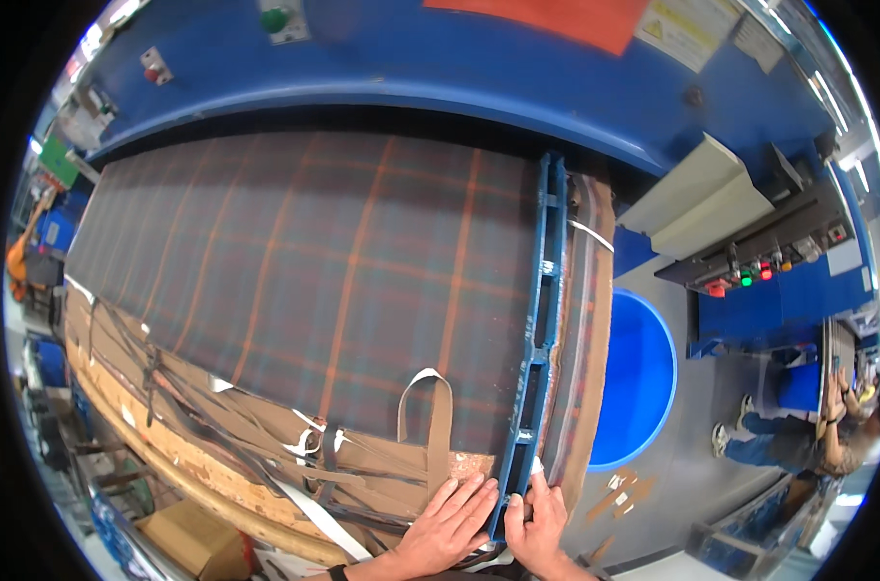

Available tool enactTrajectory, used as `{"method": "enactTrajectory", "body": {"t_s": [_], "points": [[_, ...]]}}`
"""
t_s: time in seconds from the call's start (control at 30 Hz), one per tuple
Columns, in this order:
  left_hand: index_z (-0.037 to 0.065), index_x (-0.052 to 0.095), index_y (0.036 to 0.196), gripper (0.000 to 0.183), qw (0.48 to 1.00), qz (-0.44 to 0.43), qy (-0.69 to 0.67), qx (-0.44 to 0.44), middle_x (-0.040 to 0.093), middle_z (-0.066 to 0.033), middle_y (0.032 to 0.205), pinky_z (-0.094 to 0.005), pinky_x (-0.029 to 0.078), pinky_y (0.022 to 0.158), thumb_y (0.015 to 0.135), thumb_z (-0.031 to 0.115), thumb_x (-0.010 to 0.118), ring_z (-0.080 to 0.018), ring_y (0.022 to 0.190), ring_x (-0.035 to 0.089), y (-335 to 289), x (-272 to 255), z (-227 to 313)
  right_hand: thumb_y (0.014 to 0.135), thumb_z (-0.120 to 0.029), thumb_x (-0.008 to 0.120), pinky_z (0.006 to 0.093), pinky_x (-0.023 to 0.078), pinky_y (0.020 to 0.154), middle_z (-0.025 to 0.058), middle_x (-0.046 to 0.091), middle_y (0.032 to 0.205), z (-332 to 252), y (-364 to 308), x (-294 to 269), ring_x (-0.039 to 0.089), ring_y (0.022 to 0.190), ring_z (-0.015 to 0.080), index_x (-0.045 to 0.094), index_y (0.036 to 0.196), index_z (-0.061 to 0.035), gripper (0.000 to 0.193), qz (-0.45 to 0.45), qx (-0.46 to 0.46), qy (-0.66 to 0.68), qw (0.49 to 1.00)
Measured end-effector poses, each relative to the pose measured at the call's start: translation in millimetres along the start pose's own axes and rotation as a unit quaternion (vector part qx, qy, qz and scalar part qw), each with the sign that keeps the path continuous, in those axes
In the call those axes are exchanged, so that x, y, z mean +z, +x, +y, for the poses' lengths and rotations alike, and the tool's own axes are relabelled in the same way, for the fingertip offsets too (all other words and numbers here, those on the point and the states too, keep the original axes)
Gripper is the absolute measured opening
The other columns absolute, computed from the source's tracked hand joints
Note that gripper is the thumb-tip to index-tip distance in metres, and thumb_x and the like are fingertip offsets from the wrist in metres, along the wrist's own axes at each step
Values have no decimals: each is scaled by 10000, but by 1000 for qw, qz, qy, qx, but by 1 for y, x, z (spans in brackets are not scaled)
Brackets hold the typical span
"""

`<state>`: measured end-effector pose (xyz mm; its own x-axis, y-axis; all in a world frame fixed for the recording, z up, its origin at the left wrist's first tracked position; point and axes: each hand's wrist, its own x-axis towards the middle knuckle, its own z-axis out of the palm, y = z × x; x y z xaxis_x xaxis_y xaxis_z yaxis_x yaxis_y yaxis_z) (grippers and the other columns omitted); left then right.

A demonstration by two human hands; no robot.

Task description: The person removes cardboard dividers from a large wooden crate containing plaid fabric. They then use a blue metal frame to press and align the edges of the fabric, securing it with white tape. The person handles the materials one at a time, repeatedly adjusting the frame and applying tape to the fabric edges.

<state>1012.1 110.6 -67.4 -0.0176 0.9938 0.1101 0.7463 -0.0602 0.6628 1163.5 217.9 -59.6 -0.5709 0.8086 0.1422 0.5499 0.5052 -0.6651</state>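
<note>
A dark plaid fabric sheet (363,261) with orange lines lies spread over the work surface. Across its right side runs a long, narrow blue metal frame (538,349) with crosspieces. My left hand (452,523) lies flat, fingers stretched, left of the frame's near end. My right hand (540,528) grips that same end, thumb and fingers bent against it; one fingertip has a white covering. Just beyond my left hand, a curled brown strip (439,426) rests on the fabric. Narrow offcut strips (237,426) lie tangled along the near left edge.
A blue machine body (411,58) spans the far side, with a dark gap beneath it. Right of the table stand a round blue tub (638,378) and a control panel (764,266). A person (798,436) is farther right. Scraps (614,499) litter the floor.
</note>
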Motion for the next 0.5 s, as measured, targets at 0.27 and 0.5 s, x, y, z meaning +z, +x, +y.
{"method": "enactTrajectory", "body": {"t_s": [0.27,0.5], "points": [[-13,627,1213,426,992,114,34,43,642,-188,1226,-537,434,949,833,138,745,-404,1113,564,19,-10,12,868,-81,715,372,390,637,52,615,741,-1,8,-4,593,633,229,524,1450,45,626,15,-13,61,998],[-69,457,1485,906,999,19,20,20,507,-218,1527,-602,322,1181,716,155,880,-398,1463,430,0,6,-3,855,-85,721,370,384,633,56,594,721,2,8,-2,582,628,229,539,1435,47,621,49,-19,76,996]]}}
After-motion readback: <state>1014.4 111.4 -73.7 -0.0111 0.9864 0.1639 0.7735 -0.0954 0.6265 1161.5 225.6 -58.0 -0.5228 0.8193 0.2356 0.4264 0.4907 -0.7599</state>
